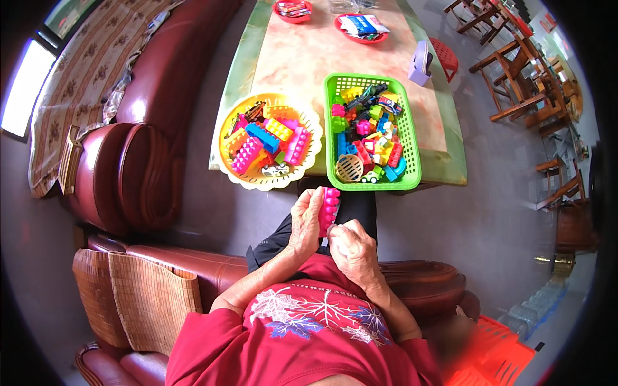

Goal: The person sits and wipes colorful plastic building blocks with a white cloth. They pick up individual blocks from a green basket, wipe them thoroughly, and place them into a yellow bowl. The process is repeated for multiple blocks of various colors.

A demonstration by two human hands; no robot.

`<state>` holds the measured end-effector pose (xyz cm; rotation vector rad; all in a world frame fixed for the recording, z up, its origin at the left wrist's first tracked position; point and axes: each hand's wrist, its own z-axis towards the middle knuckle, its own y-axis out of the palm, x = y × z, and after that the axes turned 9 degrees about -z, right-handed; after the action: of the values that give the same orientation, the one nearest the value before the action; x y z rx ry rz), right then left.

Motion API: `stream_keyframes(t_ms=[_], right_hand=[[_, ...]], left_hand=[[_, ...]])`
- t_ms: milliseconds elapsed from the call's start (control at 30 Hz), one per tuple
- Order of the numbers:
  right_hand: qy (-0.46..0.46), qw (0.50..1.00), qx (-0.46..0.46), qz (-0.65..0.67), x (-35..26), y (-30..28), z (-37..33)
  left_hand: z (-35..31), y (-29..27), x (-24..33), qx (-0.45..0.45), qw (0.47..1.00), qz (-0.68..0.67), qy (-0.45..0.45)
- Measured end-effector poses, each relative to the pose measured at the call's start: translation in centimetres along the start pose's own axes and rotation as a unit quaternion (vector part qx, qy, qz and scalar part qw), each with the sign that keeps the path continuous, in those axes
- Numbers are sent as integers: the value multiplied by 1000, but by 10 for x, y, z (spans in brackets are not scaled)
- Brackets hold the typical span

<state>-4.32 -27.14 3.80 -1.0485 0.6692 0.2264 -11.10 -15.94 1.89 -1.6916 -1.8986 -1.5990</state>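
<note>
Above my lap, my left hand (306,217) grips a pink toy building block (329,209) with a row of round studs, held upright. Against its lower end sits my right hand (353,252), its fingers curled closed. A small whitish bit shows by those fingers, too small to name. Just beyond my hands, on the table, stand a yellow scalloped basket (313,151) with pink, blue, yellow and orange blocks (262,137), and a green rectangular basket (414,154) heaped with mixed small toys and blocks (376,138).
The marbled table (290,58) also carries two red dishes (293,19) with packets and a lilac holder (420,72). Dark red sofas (145,186) stand to the left and under me. An orange crate (496,357) is at lower right, wooden chairs (521,83) at far right.
</note>
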Motion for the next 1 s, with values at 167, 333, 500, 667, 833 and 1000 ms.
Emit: stream_keyframes(t_ms=[167,333,500,667,833,1000], right_hand=[[117,968,33,220,4,-24,14],[157,955,98,231,25,2,32],[53,987,103,111,3,3,33],[-26,996,3,80,-8,-4,13],[-18,977,-110,184,-2,-18,0],[117,964,41,234,8,-26,29]], left_hand=[[4,7,5,8,993,-99,-67],[2,-1,-9,-89,979,-127,-129],[-1,2,0,-22,990,-77,-112],[1,-1,1,12,995,-47,-83],[7,-1,3,43,991,-44,-117],[7,7,-5,36,982,-108,-149]])
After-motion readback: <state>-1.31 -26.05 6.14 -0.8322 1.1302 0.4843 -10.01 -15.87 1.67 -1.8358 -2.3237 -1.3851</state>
